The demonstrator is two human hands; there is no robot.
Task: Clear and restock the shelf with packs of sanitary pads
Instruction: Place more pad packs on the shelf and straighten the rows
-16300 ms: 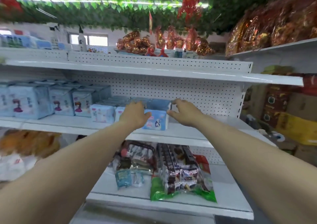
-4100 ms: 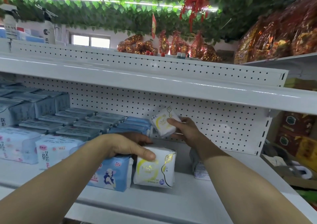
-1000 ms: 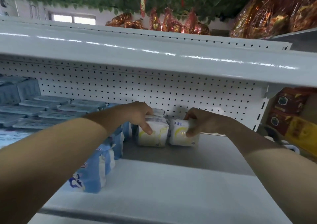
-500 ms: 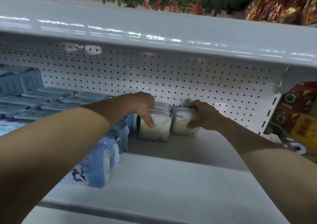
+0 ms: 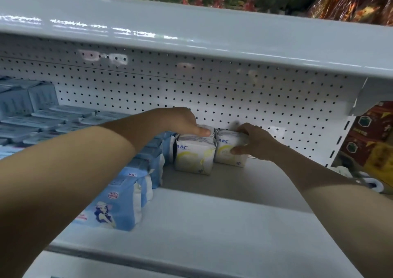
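Note:
Two white and yellow pad packs stand side by side at the back of the white shelf (image 5: 212, 218), against the pegboard. My left hand (image 5: 180, 121) lies on top of the left pack (image 5: 193, 157), thumb stretched along its upper edge. My right hand (image 5: 253, 139) grips the right pack (image 5: 228, 150), fingers over its top and thumb on its front. A row of blue pad packs (image 5: 119, 201) runs from the shelf front to the back, just left of the white packs.
Several more pale blue packs (image 5: 38, 120) fill the shelf's left part. The shelf above (image 5: 212, 35) overhangs close over my hands. Red and yellow boxes (image 5: 374, 133) stand beyond the shelf's right end.
Both hands stay on the two white packs at the back. My left thumb has lifted from the left pack's front to its top edge. The camera has moved closer.

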